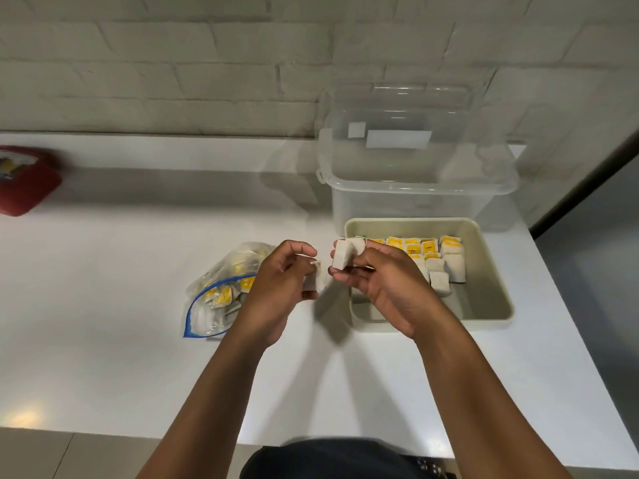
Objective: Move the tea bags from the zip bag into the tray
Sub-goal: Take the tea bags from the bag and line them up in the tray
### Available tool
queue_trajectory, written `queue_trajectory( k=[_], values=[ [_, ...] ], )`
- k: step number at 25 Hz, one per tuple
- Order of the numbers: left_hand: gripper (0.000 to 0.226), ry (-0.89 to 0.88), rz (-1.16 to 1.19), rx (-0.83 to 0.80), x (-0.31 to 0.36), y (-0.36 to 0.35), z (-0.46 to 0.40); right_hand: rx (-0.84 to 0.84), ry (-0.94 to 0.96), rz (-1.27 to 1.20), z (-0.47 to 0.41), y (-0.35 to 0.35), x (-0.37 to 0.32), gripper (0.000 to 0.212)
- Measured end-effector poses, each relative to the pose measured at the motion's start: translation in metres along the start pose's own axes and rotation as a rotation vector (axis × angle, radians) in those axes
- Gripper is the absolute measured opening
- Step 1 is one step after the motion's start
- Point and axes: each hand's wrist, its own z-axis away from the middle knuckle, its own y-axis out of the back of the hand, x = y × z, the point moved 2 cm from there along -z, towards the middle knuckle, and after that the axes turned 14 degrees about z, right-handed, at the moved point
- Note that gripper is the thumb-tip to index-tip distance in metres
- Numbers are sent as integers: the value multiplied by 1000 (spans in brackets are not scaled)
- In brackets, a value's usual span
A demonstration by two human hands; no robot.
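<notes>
Both hands are up over the white counter. The right hand pinches a pale tea bag between thumb and fingers, just left of the beige tray, where rows of yellow-tagged tea bags lie. The left hand curls round another blurred tea bag, beside the zip bag, tea bags inside. A clear plastic container stands behind the tray.

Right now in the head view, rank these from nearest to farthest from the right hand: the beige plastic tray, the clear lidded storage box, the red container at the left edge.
1. Beige plastic tray: directly under and beside the right hand.
2. Clear lidded storage box: behind the tray, by the wall.
3. Red container: far left edge of the counter.
</notes>
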Motion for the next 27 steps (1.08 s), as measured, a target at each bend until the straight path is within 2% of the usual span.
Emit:
queue_trajectory(
  k=[3, 6, 7, 10, 12, 14, 17, 20, 22, 25, 27],
  values=[
    [23, -5, -105, -33, -4, -18, -2, 37, 99, 243, 7, 19, -5, 25],
    [12, -40, -206, -13, -11, -36, -7, 99, 174, 517, 13, 37, -14, 19],
    [7, -68, -234, -11, -12, -43, -7, 108, 176, 569, 14, 44, -17, 15],
    [19, -213, -404, -97, -18, -62, -11, 129, 178, 699, 13, 67, -25, 9],
    [12, -317, -555, -144, -22, -76, -15, 139, 185, 822, 12, 87, -35, 6],
    [11, -361, -667, -163, -29, -86, -19, 168, 214, 1048, 9, 110, -47, 3],
    [24, -349, -745, -167, -41, -97, -23, 253, 214, 1473, -9, 148, -55, 6],
    [23, -318, -783, -175, -50, -109, -25, 156, 81, 1793, -32, 172, -46, 10],
    [24, -276, -808, -211, -55, -116, -26, 65, 12, 1922, -41, 177, -41, 14],
    [23, -252, -819, -202, -58, -119, -29, -155, -19, 1989, -46, 177, -35, 17],
    [21, -258, -823, -179, -60, -118, -30, -249, -76, 1910, -46, 178, -35, 19]
  ],
)
